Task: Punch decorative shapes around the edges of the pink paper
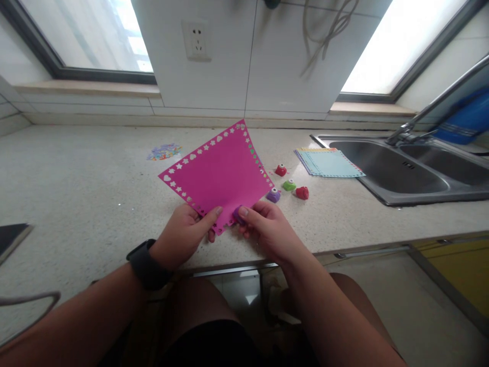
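Note:
A magenta sheet of paper (219, 173) is held tilted above the counter, with small stars, hearts and flower shapes punched along its edges. My left hand (191, 227) pinches its lower left edge, thumb on top. At the near edge, my right hand (267, 224) grips a purple craft punch (240, 214), its thumb pressed on it; the punch sits at the paper's border. Just beyond my right hand stand a second purple punch (273, 194), a green punch (289, 185), a red punch (281, 169) and another red punch (302, 192).
A stack of punched coloured sheets (330, 163) lies beside the steel sink (385, 168) on the right. Small colourful paper cut-outs (165, 151) are heaped at the back left. A dark flat object (13, 239) rests at the counter's left edge. A socket (197, 41) is on the wall.

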Available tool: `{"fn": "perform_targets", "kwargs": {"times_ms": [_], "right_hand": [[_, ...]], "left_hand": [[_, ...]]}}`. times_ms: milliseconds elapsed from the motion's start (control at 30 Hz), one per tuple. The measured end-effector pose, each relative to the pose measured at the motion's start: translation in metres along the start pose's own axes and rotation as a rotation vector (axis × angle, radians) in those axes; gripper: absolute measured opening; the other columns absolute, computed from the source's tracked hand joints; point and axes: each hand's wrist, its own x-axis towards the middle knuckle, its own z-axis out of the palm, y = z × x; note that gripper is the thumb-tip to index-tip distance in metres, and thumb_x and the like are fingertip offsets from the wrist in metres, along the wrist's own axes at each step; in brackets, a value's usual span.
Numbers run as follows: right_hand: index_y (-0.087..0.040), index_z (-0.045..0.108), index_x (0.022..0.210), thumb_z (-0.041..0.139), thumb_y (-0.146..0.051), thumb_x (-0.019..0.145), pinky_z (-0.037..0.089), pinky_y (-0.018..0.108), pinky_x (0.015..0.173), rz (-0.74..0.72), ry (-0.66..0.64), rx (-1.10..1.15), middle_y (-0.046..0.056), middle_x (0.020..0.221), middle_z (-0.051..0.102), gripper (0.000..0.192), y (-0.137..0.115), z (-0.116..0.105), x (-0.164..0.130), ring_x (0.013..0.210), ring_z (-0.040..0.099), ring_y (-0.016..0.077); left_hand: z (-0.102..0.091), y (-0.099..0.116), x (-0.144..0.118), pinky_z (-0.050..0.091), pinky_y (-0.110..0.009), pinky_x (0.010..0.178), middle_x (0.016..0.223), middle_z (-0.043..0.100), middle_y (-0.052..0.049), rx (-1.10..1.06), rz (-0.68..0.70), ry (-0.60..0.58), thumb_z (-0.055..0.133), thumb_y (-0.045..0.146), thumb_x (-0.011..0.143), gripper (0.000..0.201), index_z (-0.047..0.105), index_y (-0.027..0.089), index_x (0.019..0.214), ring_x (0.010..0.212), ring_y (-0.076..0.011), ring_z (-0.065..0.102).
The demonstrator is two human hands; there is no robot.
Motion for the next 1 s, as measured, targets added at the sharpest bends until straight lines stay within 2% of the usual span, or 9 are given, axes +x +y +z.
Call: {"fn": "perform_targets", "kwargs": {"times_ms": [533,1000], "right_hand": [[-0.015,0.068,0.078,0.078,-0.042,0.082,0.040,0.023,0.055,0.019,0.005,0.007,0.001,0.069,0.062,0.029,-0.0014,-0.0008,0.0017,0.057,0.052,0.0092],[-0.015,0.071,0.081,0.080,-0.040,0.079,0.043,0.022,0.054,0.008,0.031,0.007,0.003,0.075,0.067,0.027,-0.0015,-0.0005,0.0009,0.056,0.052,0.0083]], "left_hand": [[0.0010,0.0056,0.0002,0.040,-0.024,0.053,0.048,0.055,0.001,0.063,0.005,-0.009,0.058,0.041,0.092,0.043,0.059,0.018,0.056,0.048,-0.0126,0.052],[0.0018,0.0072,-0.0009,0.039,-0.023,0.051,0.045,0.053,0.002,0.086,0.010,0.003,0.057,0.038,0.092,0.044,0.058,0.019,0.053,0.046,-0.0117,0.051]]}}
